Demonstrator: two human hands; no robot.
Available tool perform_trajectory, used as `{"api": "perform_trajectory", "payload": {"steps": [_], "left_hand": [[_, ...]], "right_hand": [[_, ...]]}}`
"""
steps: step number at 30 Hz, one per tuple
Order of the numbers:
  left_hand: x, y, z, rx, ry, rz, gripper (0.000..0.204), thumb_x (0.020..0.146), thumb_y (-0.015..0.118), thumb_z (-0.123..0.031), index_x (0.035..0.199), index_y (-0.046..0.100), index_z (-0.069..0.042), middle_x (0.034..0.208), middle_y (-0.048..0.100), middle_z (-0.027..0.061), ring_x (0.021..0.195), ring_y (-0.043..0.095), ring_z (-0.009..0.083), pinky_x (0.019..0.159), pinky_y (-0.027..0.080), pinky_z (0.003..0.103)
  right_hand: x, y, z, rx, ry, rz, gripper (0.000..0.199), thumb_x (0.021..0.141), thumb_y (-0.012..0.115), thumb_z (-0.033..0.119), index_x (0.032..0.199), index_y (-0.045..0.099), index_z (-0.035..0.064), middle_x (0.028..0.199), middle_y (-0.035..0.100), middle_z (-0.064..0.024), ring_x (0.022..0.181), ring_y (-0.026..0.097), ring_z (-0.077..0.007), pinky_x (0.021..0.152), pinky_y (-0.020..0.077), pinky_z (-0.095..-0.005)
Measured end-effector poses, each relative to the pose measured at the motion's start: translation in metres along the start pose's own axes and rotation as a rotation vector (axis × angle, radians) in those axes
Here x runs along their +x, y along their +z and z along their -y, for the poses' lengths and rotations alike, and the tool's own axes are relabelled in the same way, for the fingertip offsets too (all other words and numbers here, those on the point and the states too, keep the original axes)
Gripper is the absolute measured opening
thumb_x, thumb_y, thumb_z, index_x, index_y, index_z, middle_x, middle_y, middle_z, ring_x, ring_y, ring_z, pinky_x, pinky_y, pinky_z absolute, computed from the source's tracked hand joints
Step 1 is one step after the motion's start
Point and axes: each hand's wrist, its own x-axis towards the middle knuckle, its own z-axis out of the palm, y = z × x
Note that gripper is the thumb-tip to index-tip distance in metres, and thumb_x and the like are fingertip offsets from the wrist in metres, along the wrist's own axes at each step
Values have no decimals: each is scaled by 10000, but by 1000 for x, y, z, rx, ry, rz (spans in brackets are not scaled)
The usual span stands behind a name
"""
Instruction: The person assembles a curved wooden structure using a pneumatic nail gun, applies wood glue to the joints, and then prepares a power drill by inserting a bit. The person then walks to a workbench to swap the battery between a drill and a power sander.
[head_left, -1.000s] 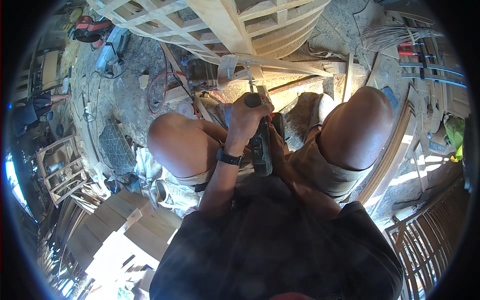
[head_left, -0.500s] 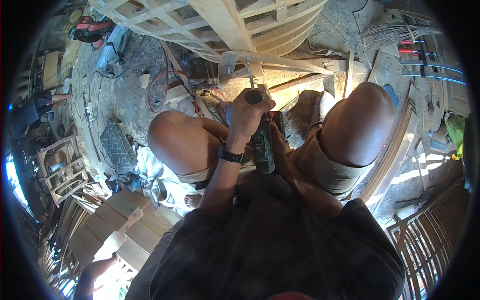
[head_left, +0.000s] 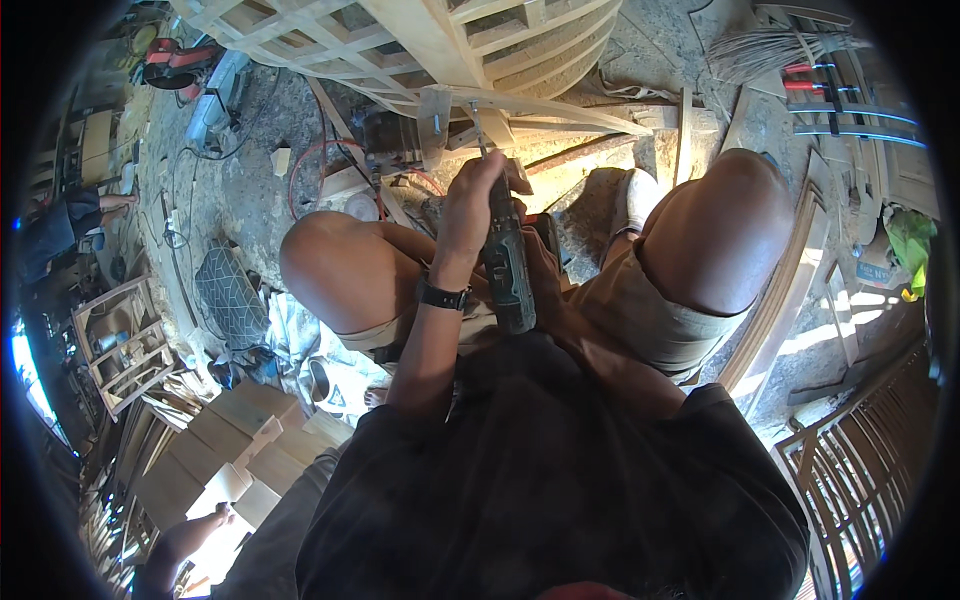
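Dark drill gripped by both hands, left hand on top; drill raised slightly.

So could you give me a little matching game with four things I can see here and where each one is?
1 power drill
2 wristwatch
3 wooden lattice frame
4 red tool

a top left, on the ground
b held in left hand, between the knees
c top centre, under the drill bit
d on the left wrist

Pairs: 1-b, 2-d, 3-c, 4-a

Pale bare-wood frame, matt dark-plastic drill
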Motion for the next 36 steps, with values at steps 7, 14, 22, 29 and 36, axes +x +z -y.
{"api": "perform_trajectory", "payload": {"steps": [7, 14, 22, 29, 36], "left_hand": [[8, -19, 59, -245, -37, -71, 662, 990, 328, -617, 1082, 626, -33, 974, 698, 97, 927, 643, 186, 823, 491, 352], [-3, 16, 85, 11, -65, 58, 555, 1007, 427, -524, 1169, 611, -26, 1079, 683, 103, 1048, 614, 199, 929, 463, 347], [7, 28, 49, -819, 153, 86, 737, 949, 416, -637, 1249, 552, 22, 1187, 625, 184, 1109, 601, 303, 995, 476, 478], [-2, 64, 49, -944, -29, 127, 736, 921, 451, -638, 1206, 554, 33, 1024, 667, 185, 916, 659, 322, 840, 551, 432], [1, 59, 44, -862, -110, 57, 637, 936, 462, -573, 1139, 579, 19, 968, 680, 167, 858, 668, 306, 812, 554, 419]], "right_hand": [[-35, -37, 56, -350, -162, -200, 352, 794, 710, 111, 1119, 589, 54, 981, 619, -102, 840, 637, -256, 728, 511, -356], [-7, -106, 116, 655, -151, -374, 200, 876, 594, 122, 1049, 557, 28, 828, 547, -65, 658, 533, -173, 648, 471, -336], [19, -127, 141, 1083, -230, -391, 246, 862, 562, 105, 1083, 531, 1, 789, 491, -67, 588, 458, -150, 586, 425, -310], [26, -115, 151, 958, -141, -407, 206, 860, 591, 99, 1055, 548, 46, 780, 491, -55, 584, 465, -138, 574, 433, -299], [36, -122, 132, 1043, -120, -436, 105, 857, 572, 76, 946, 532, 36, 761, 520, -61, 575, 488, -156, 548, 440, -305]]}}
